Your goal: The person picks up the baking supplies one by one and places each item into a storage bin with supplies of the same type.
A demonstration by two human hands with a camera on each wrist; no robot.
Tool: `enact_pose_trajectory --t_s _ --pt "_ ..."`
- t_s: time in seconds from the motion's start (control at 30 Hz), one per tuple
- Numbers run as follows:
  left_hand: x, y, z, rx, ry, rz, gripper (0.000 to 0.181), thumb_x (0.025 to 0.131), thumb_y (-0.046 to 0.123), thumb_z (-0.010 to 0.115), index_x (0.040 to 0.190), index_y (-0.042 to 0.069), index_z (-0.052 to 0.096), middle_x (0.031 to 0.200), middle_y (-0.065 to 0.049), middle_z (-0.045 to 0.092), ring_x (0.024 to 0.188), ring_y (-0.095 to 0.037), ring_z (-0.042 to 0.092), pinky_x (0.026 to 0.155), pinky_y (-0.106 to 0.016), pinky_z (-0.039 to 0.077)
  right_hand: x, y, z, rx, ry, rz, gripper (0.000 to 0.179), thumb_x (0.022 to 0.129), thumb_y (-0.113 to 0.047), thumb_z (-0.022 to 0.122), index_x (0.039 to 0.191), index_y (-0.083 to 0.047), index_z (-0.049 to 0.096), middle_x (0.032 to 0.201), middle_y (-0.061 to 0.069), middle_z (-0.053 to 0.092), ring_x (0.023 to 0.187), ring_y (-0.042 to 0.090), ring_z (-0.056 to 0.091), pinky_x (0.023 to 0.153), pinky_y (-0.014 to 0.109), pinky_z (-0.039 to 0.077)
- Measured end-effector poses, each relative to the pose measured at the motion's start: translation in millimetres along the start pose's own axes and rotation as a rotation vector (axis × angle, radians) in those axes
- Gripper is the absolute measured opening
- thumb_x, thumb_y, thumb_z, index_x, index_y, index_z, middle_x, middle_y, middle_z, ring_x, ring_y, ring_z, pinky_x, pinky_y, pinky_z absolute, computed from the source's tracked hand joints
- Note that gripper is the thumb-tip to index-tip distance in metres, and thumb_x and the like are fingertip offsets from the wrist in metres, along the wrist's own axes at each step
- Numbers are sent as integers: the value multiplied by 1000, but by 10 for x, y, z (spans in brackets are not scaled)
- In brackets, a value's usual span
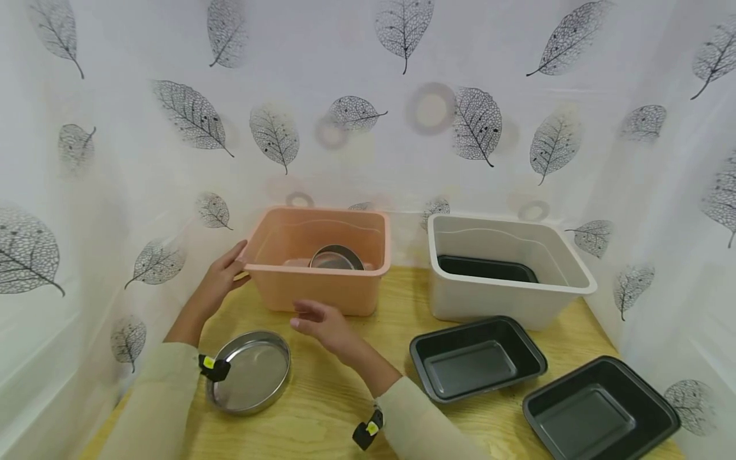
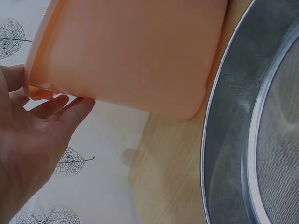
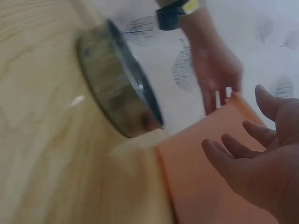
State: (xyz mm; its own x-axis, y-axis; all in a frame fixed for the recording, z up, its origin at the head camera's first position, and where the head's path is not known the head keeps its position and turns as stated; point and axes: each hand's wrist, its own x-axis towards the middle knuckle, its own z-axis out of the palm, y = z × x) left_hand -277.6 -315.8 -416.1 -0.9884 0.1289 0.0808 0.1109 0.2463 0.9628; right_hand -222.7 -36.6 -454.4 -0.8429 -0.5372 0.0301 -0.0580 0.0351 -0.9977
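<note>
At the left end of the salmon-pink plastic bin (image 1: 316,291), my left hand (image 1: 220,281) grips the rim, thumb over the edge and fingers curled beneath it, as the left wrist view shows. Inside that bin lies a round metal sieve (image 1: 332,257), its lower part hidden by the front wall. Another round metal sieve (image 1: 253,377) with fine mesh (image 2: 285,116) lies on the table below my left hand. My right hand (image 1: 328,329) hovers before the bin's front wall with loosely bent fingers, holding nothing; the right wrist view shows its palm (image 3: 266,172) beside the bin.
A white plastic bin (image 1: 489,303) stands to the right with a dark loaf pan (image 1: 489,267) inside. Two more dark loaf pans, a nearer-left one (image 1: 477,361) and a right one (image 1: 604,409), lie in front of it on the wooden table (image 1: 305,415). Leaf-printed sheeting (image 1: 368,172) surrounds the table.
</note>
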Motion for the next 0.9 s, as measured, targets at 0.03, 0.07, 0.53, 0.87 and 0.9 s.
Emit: enact_pose_trajectory --t_s 0.03,0.07,0.53,0.87,0.9 --pt "1 -5 -1 -3 1 0 60 111 28 33 163 12 7 168 -20 9 147 -44 27 101 -18 49 -2 54 31 -12 -2 14 53 98 -20 68 145 -3 53 147 18 54 134 32 53 108 38 50" --pt "-1 -5 0 -5 1 0 60 111 28 33 163 12 7 168 -20 9 147 -43 27 100 -18 49 -6 101 60 -27 -4 30 53 97 -22 69 145 -4 54 147 16 54 134 31 53 108 38 49" --pt "-14 26 42 -8 16 -13 60 111 28 35 163 15 9 168 -20 11 146 -41 30 108 -32 46 -18 458 279 -96 -47 68 50 96 -19 70 142 -4 57 141 10 61 128 26 57 102 28 51" --pt "-16 -5 31 6 32 -10 60 111 29 36 163 15 11 167 -20 13 140 -26 41 99 -18 50 -28 548 389 -90 -17 98 46 92 -16 75 136 -8 63 133 8 66 122 22 62 96 23 53" --pt "-16 -7 29 6 32 -6 60 111 29 36 163 15 11 167 -21 13 139 -26 41 97 -16 50 -25 555 397 -96 -12 100 46 92 -17 75 136 -9 64 133 7 66 121 21 62 96 23 52"
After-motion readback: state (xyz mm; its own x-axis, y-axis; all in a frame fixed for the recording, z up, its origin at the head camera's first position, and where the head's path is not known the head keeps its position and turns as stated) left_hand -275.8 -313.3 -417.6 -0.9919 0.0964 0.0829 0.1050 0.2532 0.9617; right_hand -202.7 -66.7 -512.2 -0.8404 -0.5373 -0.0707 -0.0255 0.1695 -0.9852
